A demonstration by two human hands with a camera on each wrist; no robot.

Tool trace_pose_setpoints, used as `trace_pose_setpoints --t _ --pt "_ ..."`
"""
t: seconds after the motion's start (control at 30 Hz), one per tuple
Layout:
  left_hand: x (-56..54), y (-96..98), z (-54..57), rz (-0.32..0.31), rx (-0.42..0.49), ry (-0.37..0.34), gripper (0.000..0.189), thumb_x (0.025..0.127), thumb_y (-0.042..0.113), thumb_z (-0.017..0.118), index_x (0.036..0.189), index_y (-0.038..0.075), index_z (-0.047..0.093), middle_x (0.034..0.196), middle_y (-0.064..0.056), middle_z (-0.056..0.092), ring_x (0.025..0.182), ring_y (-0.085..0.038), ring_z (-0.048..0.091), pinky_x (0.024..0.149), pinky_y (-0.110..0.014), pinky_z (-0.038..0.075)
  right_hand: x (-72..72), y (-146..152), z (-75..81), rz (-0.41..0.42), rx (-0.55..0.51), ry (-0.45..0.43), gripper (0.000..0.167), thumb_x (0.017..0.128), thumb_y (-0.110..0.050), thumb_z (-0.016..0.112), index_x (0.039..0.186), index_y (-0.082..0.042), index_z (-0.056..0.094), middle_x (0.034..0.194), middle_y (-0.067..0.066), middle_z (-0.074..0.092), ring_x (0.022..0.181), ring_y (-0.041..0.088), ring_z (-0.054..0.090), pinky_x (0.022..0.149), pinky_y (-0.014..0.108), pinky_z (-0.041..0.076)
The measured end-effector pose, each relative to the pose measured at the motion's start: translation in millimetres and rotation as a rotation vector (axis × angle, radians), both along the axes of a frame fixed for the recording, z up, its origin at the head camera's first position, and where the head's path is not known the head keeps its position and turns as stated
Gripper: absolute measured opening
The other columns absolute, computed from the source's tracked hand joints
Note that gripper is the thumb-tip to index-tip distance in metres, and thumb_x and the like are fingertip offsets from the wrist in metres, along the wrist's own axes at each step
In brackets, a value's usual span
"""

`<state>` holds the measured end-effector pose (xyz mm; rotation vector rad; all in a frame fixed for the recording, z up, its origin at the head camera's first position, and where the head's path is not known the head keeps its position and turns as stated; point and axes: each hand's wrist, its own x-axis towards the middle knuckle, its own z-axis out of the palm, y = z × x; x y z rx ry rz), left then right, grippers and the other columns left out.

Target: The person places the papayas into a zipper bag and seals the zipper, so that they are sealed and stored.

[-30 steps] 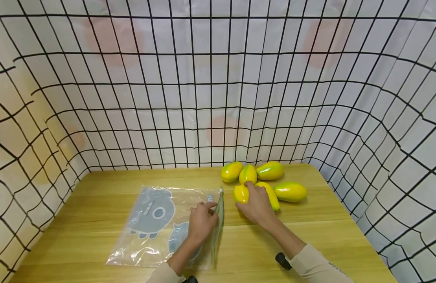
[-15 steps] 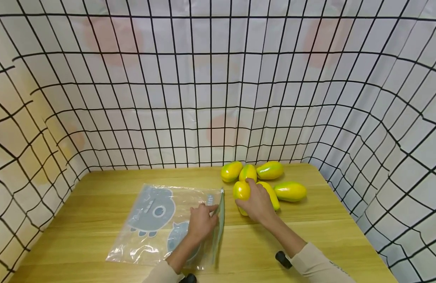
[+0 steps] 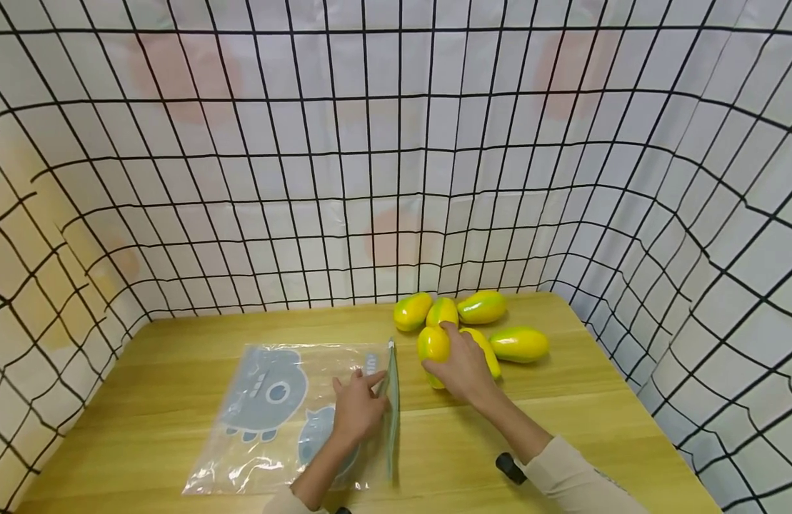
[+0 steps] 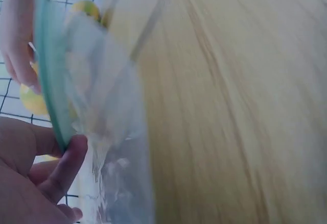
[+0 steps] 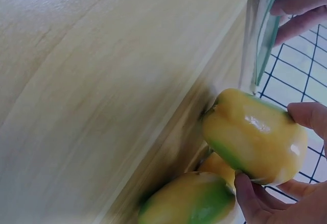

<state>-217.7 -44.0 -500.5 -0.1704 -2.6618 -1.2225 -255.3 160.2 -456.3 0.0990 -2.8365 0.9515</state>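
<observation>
My right hand (image 3: pixel 463 364) pinches a yellow-green mango-like fruit (image 3: pixel 433 345) between thumb and fingers. In the right wrist view this fruit (image 5: pixel 255 137) is held at its end and side, close to other fruits. A clear zip bag (image 3: pixel 273 457) with blue-grey cartoon prints lies flat to the left. Over its right part reaches my left hand (image 3: pixel 359 408), its fingers at the green zip strip (image 3: pixel 393 421). Seen from the left wrist, the strip (image 4: pixel 48 71) stands raised and the fingers (image 4: pixel 66 170) grip its lower end. Part of the grip is hidden.
Several more yellow-green fruits lie at the back right, among them one by the wall (image 3: pixel 482 307) and one farther right (image 3: pixel 520 345). The wooden table (image 3: pixel 563 414) is enclosed by white sheeting with a black grid (image 3: pixel 396 178).
My right hand has raised the fruit slightly. The left hand's fingers have spread a little at the bag's mouth. The head view has shifted slightly.
</observation>
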Motion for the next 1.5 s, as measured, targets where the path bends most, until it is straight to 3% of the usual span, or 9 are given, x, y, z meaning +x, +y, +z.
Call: trace_pose_setpoints --t 0.17,0.27,0.33,0.43,0.53,0.7,0.9,1.13,1.5 --pt "-1.7 -2.7 0.8 0.016 0.078 0.038 0.043 0.076 -0.002 0.064 0.117 0.002 0.075 0.055 -0.001 0.062 0.132 -0.053 0.051 0.112 -0.079 0.009 -0.9 -1.9 4.1 -0.016 -0.007 0.001 0.081 0.079 -0.035 0.078 0.149 -0.01 0.044 0.13 0.024 0.059 0.111 0.039 0.06 0.089 0.055 0.052" --pt "-2.8 -4.1 2.7 0.035 0.126 0.031 0.042 0.078 -0.003 0.065 0.118 0.004 0.075 0.053 0.003 0.06 0.132 -0.051 0.052 0.115 -0.075 0.012 -1.5 -1.7 6.1 -0.017 -0.033 -0.004 0.081 0.079 -0.035 0.079 0.149 -0.011 0.045 0.132 0.026 0.057 0.115 0.041 0.059 0.092 0.056 0.05" --pt "-2.7 -5.6 3.6 0.054 0.158 0.012 0.041 0.078 -0.003 0.067 0.117 0.006 0.076 0.055 0.002 0.063 0.126 -0.047 0.059 0.111 -0.064 0.035 -1.8 -2.0 7.1 -0.01 -0.063 -0.015 0.081 0.08 -0.035 0.079 0.149 -0.011 0.045 0.134 0.026 0.056 0.117 0.041 0.057 0.094 0.056 0.049" --pt "-1.6 -8.8 4.7 0.068 0.211 -0.038 0.041 0.079 -0.002 0.067 0.118 0.008 0.076 0.058 -0.001 0.065 0.088 -0.032 0.073 0.068 -0.038 0.057 -1.8 -2.2 8.6 0.0 -0.13 -0.036 0.08 0.081 -0.035 0.079 0.15 -0.011 0.045 0.136 0.025 0.056 0.121 0.039 0.055 0.098 0.055 0.047" --pt "-1.2 -12.0 4.8 0.068 0.249 -0.084 0.041 0.081 -0.001 0.066 0.12 0.008 0.076 0.06 -0.001 0.064 0.052 -0.014 0.057 0.04 -0.023 0.038 -0.9 -2.5 11.3 0.007 -0.214 -0.057 0.08 0.081 -0.035 0.08 0.15 -0.012 0.046 0.138 0.022 0.056 0.122 0.036 0.056 0.099 0.052 0.047" --pt "-2.6 -15.4 4.1 0.085 0.266 -0.099 0.039 0.082 0.002 0.066 0.118 0.009 0.076 0.061 0.002 0.059 0.046 -0.006 0.042 0.041 -0.019 0.031 -0.2 -3.2 13.0 0.021 -0.296 -0.085 0.079 0.083 -0.037 0.08 0.149 -0.011 0.048 0.14 0.019 0.058 0.119 0.032 0.059 0.097 0.049 0.049" --pt "-5.0 -16.2 2.8 0.102 0.284 -0.092 0.034 0.083 0.004 0.067 0.115 0.009 0.078 0.066 0.0 0.068 0.047 -0.007 0.043 0.042 -0.021 0.033 0.4 -5.7 12.8 -0.023 -0.375 -0.15 0.081 0.083 -0.041 0.079 0.151 -0.013 0.045 0.139 0.016 0.059 0.116 0.029 0.058 0.096 0.045 0.05" --pt "-4.6 -15.0 -1.1 0.089 0.306 -0.1 0.039 0.081 0.001 0.065 0.117 0.006 0.076 0.066 0.0 0.063 0.049 -0.006 0.041 0.044 -0.02 0.032 2.0 -9.9 16.5 -0.047 -0.486 -0.188 0.083 0.084 -0.044 0.08 0.151 -0.014 0.043 0.112 0.015 0.064 0.087 0.02 0.059 0.073 0.029 0.051" --pt "-2.5 -13.7 1.1 0.123 0.334 -0.087 0.036 0.078 0.0 0.066 0.109 0.011 0.08 0.072 -0.001 0.07 0.05 -0.007 0.044 0.043 -0.02 0.034 6.7 -19.5 15.6 -0.031 -0.629 -0.21 0.08 0.084 -0.034 0.082 0.149 -0.008 0.044 0.108 0.017 0.062 0.087 0.03 0.064 0.082 0.043 0.059"
